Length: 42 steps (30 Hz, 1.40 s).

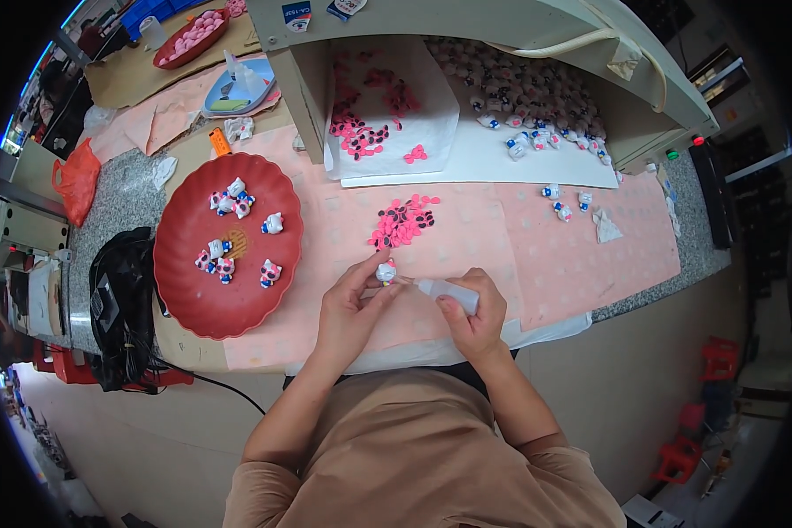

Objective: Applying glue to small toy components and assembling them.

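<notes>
One person in a brown shirt point(431, 449) sits at a bench draped in pale pink cloth point(475, 229), both bare hands raised above the near part of it. The right hand point(480, 317) has its fingers wrapped around a translucent squeeze bottle point(456, 297), its nozzle aimed leftward. The left hand point(350, 308) pinches a small white figurine point(386, 272) between its fingertips, just in front of the nozzle; whether the two touch cannot be told.

To the left, a red scalloped plate point(181, 268) holds several white figurines with blue and pink parts, beside a black bag point(121, 304) on the speckled counter. Just beyond the hands lies a loose pile of pink pieces point(399, 222), some dark-faced. Farther right, three figurines point(561, 209) stand or lie near a crumpled tissue point(605, 226).

Behind them, a pale arched cabinet point(502, 19) shelters a white sheet point(433, 145) scattered with more pink pieces and, to its right, a dense crowd of figurines point(532, 88). At far left, a blue tray point(213, 95) precedes a red bowl point(169, 62) heaped with pink pieces.
</notes>
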Tool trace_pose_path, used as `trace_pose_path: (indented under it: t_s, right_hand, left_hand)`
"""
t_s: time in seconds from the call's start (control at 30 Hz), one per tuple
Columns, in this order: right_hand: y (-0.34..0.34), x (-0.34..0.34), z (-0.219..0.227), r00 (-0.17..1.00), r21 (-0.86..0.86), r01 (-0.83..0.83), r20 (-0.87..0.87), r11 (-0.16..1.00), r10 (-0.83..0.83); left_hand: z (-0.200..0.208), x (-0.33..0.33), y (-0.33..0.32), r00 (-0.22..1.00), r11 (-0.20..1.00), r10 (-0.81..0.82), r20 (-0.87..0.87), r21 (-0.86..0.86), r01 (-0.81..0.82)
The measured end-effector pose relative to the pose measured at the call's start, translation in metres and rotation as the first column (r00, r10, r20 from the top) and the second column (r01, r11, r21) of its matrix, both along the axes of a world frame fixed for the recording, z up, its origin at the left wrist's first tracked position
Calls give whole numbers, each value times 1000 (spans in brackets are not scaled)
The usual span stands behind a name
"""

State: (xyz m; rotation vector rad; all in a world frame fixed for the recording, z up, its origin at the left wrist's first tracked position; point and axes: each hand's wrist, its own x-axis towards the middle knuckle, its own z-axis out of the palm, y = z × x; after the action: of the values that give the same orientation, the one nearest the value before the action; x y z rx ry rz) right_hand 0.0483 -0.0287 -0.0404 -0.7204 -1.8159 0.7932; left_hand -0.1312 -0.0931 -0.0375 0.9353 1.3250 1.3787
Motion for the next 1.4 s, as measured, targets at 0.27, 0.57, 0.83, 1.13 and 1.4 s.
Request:
trace_pose_path:
  t_s: [0.27, 0.57, 0.83, 1.13, 1.4]
  right_hand:
    - [0, -1, 0, 1000, 6, -8, 8, 1000, 8]
    - [0, 3, 0, 1000, -8, -13, 21, 1000, 13]
    - [1, 1, -1, 1000, 0, -6, -18, 1000, 6]
    - [1, 2, 0, 1000, -6, -10, -22, 1000, 10]
    - [1, 2, 2, 999, -42, 36, 12, 998, -35]
  left_hand:
    - [-5, 1, 0, 1000, 999, 8, -18, 33, -8]
    - [2, 0, -1, 999, 999, -9, 32, -35, 10]
    - [-3, 0, -1, 993, 999, 23, 112, -27, -20]
    - [1, 0, 0, 990, 1000, -3, 141, -31, 7]
    - [1, 0, 0, 988, 1000, 16, 156, -19, -13]
